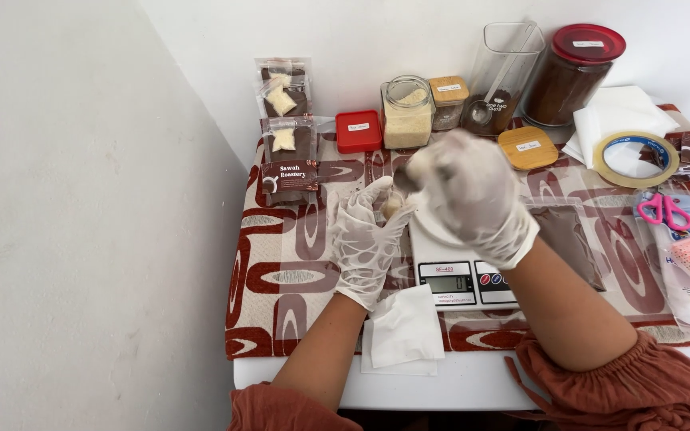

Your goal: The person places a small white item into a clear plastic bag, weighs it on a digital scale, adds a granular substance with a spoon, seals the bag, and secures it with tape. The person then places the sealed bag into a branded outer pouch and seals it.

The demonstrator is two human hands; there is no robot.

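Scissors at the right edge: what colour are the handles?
Pink handles on the scissors, lying on the patterned cloth; clearest in the head view.

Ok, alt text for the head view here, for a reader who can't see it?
Two gloved hands meet above a white kitchen scale on a red patterned cloth: the left hand pinches a small pale item, the right hand is blurred. Jars, filled sachets, a tape roll and pink scissors surround them.

White table (473, 383) under patterned cloth (281, 279) (red, brown); tissue (405, 331) at edge
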